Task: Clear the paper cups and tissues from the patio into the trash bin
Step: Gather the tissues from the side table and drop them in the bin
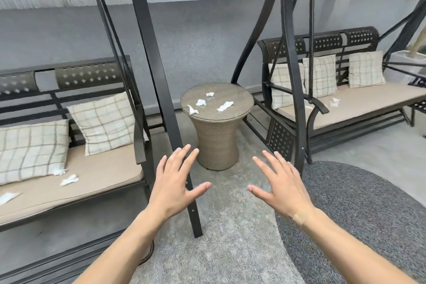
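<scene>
Tissues [201, 102] lie on the wicker table [216, 136], beyond both empty grips.

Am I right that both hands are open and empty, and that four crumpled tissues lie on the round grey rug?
Not quite. The head view shows the four tissues lying on top of the round wicker table, not on the grey rug. The rest holds: the left hand and right hand are both open and empty.
</scene>
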